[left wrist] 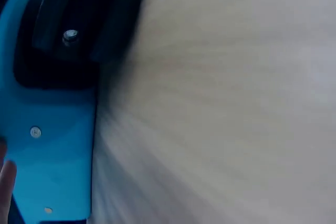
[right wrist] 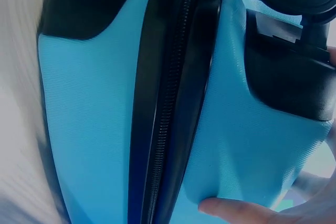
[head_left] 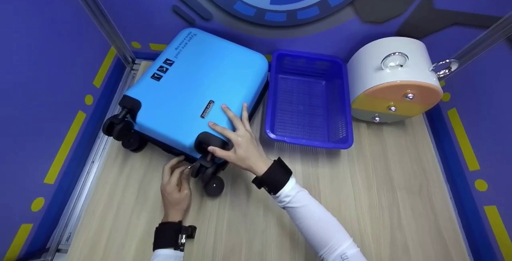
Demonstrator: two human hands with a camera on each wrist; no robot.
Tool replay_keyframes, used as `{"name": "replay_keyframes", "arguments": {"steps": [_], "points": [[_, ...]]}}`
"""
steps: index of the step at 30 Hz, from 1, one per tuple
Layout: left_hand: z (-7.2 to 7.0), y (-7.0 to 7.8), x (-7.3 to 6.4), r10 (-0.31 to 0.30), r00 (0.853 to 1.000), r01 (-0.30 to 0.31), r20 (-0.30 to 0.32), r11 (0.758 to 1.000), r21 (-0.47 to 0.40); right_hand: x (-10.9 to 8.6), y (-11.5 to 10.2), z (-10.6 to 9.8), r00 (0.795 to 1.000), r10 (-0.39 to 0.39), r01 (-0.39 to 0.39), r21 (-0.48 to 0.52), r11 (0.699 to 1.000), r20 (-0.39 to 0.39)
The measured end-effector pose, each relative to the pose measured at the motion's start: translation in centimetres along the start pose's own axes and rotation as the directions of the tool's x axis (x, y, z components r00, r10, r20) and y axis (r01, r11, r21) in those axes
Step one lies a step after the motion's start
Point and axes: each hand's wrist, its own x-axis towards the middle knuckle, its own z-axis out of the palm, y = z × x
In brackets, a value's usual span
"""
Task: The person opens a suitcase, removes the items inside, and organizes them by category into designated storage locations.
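A light blue hard-shell suitcase [head_left: 200, 81] lies flat on the floor with its black wheels [head_left: 214, 185] toward me. My right hand [head_left: 244, 145] rests spread on its near corner, fingers on the shell and thumb by the black corner guard [head_left: 207, 143]. My left hand [head_left: 177, 183] is at the suitcase's wheel end, fingers bent, appearing to pinch a small shiny zipper pull [head_left: 190, 166] beside the wheel. In the right wrist view a black zipper [right wrist: 170, 93] runs between the two shell halves. Only fingertips [left wrist: 6, 182] of the left hand show in the left wrist view.
A blue plastic basket [head_left: 272, 105] stands right of the suitcase. Further right is a white rounded cabinet [head_left: 384, 59] with coloured drawers and ring handles. Blue patterned panels [head_left: 36, 73] enclose the wood-look floor [head_left: 384, 197].
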Motion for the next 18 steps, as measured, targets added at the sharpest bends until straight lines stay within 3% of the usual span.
{"name": "replay_keyframes", "arguments": {"steps": [7,13,18], "points": [[0.2,0.7,-0.3,0.041,0.999,-0.041,-0.005,0.998,0.054,0.0,0.3,-0.3,0.999,-0.043,0.043,-0.008,0.999,-0.026],[0.9,1.6,-0.7,0.033,0.999,-0.033,0.022,0.999,0.040,-0.2,1.3,-1.3,0.998,-0.052,0.052,-0.004,0.999,0.019],[2.2,2.7,-1.7,0.027,0.999,-0.028,0.031,0.999,0.035,-0.4,2.8,-2.6,0.994,-0.080,0.076,0.060,0.995,0.077]]}}
